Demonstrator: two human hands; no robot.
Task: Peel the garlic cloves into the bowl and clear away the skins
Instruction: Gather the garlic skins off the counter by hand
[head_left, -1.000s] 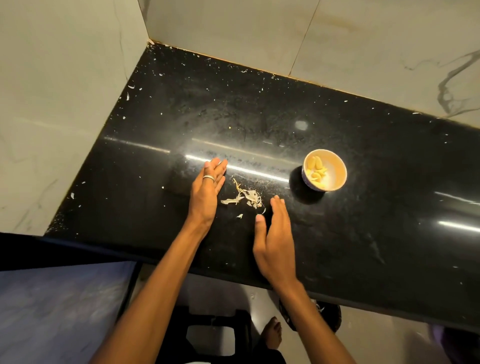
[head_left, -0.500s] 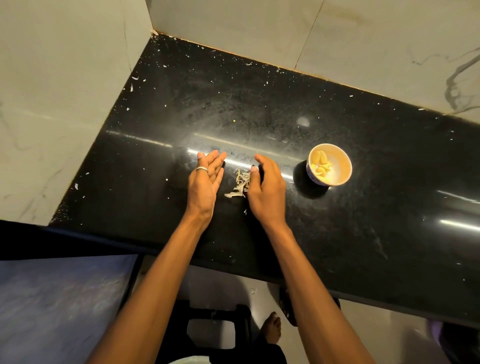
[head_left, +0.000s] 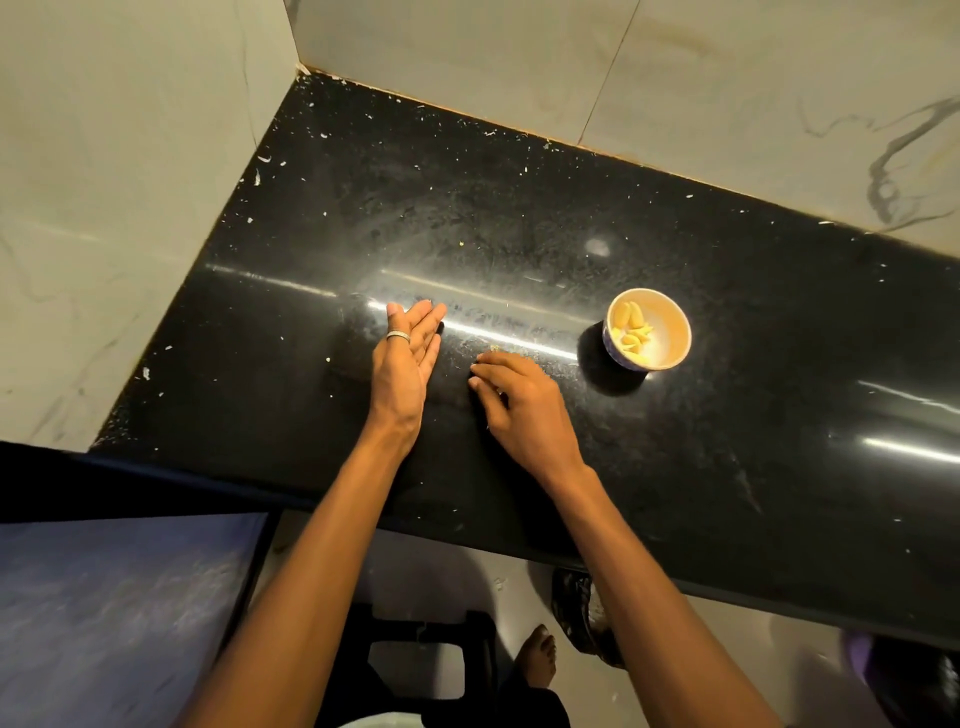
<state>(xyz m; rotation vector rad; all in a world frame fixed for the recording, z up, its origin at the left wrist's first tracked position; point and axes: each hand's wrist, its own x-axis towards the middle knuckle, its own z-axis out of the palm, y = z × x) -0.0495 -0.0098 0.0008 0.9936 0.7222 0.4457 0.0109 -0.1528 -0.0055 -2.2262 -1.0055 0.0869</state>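
Cloves (head_left: 631, 332) lie peeled in the bowl (head_left: 674, 328); left hand (head_left: 408, 364) stands straight-fingered and empty, right hand (head_left: 524, 402) curls on the counter (head_left: 727, 467) (whether it holds skins cannot be told), so clearing seems unfinished.

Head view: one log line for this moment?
left hand: open, edge on counter; right hand: fingers curled, contents hidden; bowl: peeled cloves inside

Your surface (head_left: 519, 208) is glossy black, flecked white. The bowl (head_left: 670, 332) is cream inside, blue-patterned outside, holding pale yellow garlic cloves (head_left: 631, 330). A silver ring (head_left: 398, 336) bands your left hand (head_left: 402, 364).
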